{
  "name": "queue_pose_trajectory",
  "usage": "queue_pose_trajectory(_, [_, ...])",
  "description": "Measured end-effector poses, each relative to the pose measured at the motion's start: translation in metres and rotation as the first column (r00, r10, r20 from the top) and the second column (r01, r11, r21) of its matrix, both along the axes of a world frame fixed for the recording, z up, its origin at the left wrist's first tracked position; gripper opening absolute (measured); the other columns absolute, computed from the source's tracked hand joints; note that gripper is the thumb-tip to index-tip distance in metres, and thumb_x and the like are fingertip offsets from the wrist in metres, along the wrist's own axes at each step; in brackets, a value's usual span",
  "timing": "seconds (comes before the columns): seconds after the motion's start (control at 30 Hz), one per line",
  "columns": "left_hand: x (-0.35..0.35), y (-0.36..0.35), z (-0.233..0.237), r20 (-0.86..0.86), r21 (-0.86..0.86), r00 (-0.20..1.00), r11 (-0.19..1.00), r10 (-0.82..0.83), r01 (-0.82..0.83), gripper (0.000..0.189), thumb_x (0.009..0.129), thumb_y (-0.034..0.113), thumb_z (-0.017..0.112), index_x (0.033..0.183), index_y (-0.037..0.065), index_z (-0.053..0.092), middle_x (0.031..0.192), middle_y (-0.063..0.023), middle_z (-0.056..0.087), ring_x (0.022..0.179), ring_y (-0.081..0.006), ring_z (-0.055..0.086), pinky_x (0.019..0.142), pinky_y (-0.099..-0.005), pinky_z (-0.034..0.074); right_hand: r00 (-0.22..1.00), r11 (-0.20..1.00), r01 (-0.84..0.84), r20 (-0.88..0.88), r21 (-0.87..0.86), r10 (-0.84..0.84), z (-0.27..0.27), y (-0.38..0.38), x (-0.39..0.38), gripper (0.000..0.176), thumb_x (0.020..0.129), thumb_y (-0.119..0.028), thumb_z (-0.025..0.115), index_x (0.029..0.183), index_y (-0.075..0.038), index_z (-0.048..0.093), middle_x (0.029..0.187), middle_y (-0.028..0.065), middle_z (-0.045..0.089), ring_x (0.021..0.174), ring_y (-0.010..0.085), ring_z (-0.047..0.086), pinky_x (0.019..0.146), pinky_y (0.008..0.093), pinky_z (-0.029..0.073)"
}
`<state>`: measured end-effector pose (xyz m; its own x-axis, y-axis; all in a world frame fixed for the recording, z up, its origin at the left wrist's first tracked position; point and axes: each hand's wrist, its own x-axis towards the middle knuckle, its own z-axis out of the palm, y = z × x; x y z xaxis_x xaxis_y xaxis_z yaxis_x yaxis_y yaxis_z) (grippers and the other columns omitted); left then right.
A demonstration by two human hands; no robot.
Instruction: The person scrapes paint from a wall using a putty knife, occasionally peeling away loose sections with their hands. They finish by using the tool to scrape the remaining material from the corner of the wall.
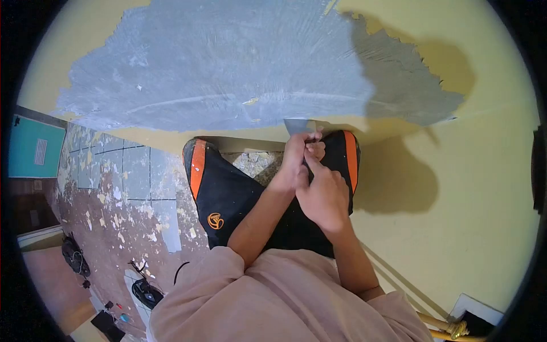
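Observation:
My left hand (297,155) is closed in front of the wall, above my knees. A flat grey scraper blade (297,126) sticks out past its fingers towards the wall; its handle is hidden in the hand. My right hand (325,196) lies against the left one, index finger stretched out and touching the left fingers, thumb apart, the others curled. Nothing shows in the right hand. Ahead is the yellow wall with a large bare grey patch (239,62), jagged at its edges.
My knees in black trousers (233,182) with orange stripes are bent close to the wall. Paint flakes litter the tiled floor (134,171) on the left. Black bags (147,293) lie there. A teal panel (35,148) stands far left; yellow poles (436,322) lie lower right.

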<state>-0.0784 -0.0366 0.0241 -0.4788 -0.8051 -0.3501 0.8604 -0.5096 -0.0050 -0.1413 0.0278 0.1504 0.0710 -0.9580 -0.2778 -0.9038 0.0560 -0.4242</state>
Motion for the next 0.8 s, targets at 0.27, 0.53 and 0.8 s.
queue_pose_trajectory(0.27, [0.003, 0.005, 0.000, -0.023, 0.059, 0.997, 0.996, -0.069, 0.071, 0.008, 0.085, 0.008, 0.039, 0.085, 0.006, 0.046, 0.051, 0.0034, 0.034, 0.040, -0.0059, 0.032, 0.037, -0.0196, 0.026, 1.000, 0.998, -0.021, 0.002, 0.051, 0.021, 0.013, 0.009, 0.001, 0.039, 0.082, -0.024, 0.047, 0.118, -0.010, 0.056, 0.087, 0.0245, 0.062, 0.081, 0.0429, 0.060, 0.076, 0.0509, 0.047])
queue_pose_trajectory(0.53, [-0.004, 0.038, 0.022, 0.047, 0.044, 0.999, 0.999, 0.028, -0.030, 0.003, 0.083, 0.008, 0.042, 0.084, 0.006, 0.045, 0.051, 0.0029, 0.034, 0.041, -0.0062, 0.031, 0.038, -0.0206, 0.027, 0.986, 0.985, -0.162, 0.019, -0.058, 0.163, 0.012, 0.028, -0.017, 0.041, 0.084, -0.027, 0.046, 0.120, -0.009, 0.053, 0.083, 0.0252, 0.062, 0.077, 0.0428, 0.061, 0.074, 0.0503, 0.048])
queue_pose_trajectory(0.8, [-0.019, -0.003, 0.011, 0.079, -0.001, 0.997, 1.000, 0.005, -0.005, 0.010, 0.084, 0.011, 0.043, 0.076, 0.005, 0.046, 0.051, 0.0059, 0.035, 0.042, -0.0047, 0.033, 0.039, -0.0194, 0.026, 0.993, 0.986, -0.117, -0.019, -0.115, 0.116, -0.002, -0.001, -0.020, 0.040, 0.083, -0.026, 0.047, 0.119, -0.011, 0.054, 0.085, 0.0219, 0.064, 0.077, 0.0426, 0.061, 0.074, 0.0505, 0.048])
